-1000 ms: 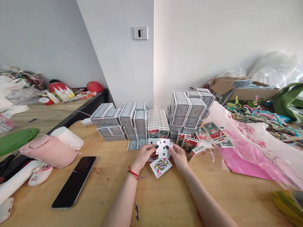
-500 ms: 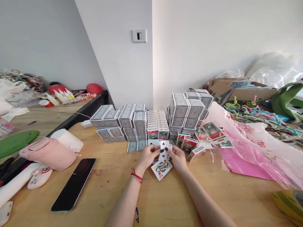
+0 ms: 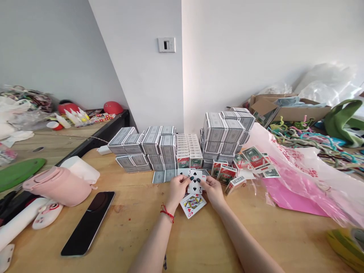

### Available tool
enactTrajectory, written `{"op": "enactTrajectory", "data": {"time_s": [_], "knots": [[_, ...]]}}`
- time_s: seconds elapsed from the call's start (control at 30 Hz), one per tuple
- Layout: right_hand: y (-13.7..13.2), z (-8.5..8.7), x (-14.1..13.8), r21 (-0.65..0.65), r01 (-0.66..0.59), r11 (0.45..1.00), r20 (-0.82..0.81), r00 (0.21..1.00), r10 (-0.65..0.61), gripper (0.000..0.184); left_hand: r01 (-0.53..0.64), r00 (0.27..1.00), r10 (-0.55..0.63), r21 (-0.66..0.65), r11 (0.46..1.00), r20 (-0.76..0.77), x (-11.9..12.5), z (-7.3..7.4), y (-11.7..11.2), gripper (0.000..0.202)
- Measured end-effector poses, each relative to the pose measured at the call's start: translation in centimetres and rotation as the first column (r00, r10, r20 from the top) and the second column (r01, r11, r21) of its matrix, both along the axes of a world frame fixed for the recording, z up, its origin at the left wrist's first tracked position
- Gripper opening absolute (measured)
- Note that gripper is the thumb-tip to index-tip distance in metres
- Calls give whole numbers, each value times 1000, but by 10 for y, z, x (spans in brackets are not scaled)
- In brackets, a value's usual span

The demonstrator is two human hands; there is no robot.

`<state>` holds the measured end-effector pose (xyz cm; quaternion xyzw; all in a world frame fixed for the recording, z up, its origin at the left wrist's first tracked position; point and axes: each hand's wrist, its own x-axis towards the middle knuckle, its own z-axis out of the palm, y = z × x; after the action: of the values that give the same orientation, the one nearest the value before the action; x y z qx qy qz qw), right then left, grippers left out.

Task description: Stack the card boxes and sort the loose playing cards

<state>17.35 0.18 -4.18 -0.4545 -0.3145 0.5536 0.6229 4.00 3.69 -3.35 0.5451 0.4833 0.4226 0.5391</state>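
Note:
Both my hands pinch playing cards between thumb and fingers just in front of the stacks. My left hand (image 3: 179,188) grips the left edge of a three of spades (image 3: 195,188). My right hand (image 3: 212,190) is closed at its right side, where the red corner of an ace shows behind the three. Below them a queen of hearts (image 3: 193,206) lies face up on the table, slanted. Face-down cards (image 3: 165,175) with grey backs lie in a row beyond my left hand. Exactly how many cards are held, I cannot tell.
Grey-backed card stacks (image 3: 167,146) and red-green card boxes (image 3: 226,173) stand along the back. A black phone (image 3: 88,224) and pink container (image 3: 59,185) lie left. Pink plastic wrapping (image 3: 301,185) spreads right, with yellow tape (image 3: 348,246) at the near right.
The three of spades has shifted slightly left and tilted less, with my left thumb now nearer its top. Both hands stay closed on cards; the queen lies where it was.

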Motion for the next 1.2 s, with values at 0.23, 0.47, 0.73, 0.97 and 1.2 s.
{"op": "enactTrajectory", "data": {"time_s": [0.23, 0.47, 0.73, 0.97, 1.2], "knots": [[0, -3, -3, 6, -42, 999, -3, 999, 42, 26, -112, 959, 187, 319, 941, -214, 8, -2, -10, 27], [1, -5, -5, 5, -70, 998, 52, 996, 70, 28, -69, 899, 241, 427, 902, -364, 7, -3, -11, 34], [-3, 3, 2, 45, -211, 976, 35, 977, 210, 28, -83, 819, 366, 539, 838, -442, 5, -1, -13, 40], [-2, 2, -1, 59, -145, 988, 80, 987, 140, 27, -71, 749, 465, 640, 765, -473, 4, -3, -15, 34], [-4, -5, -4, 113, -45, 993, 282, 959, 11, 32, -5, 703, 530, 742, 671, -474, 11, -1, -23, 29]]}}
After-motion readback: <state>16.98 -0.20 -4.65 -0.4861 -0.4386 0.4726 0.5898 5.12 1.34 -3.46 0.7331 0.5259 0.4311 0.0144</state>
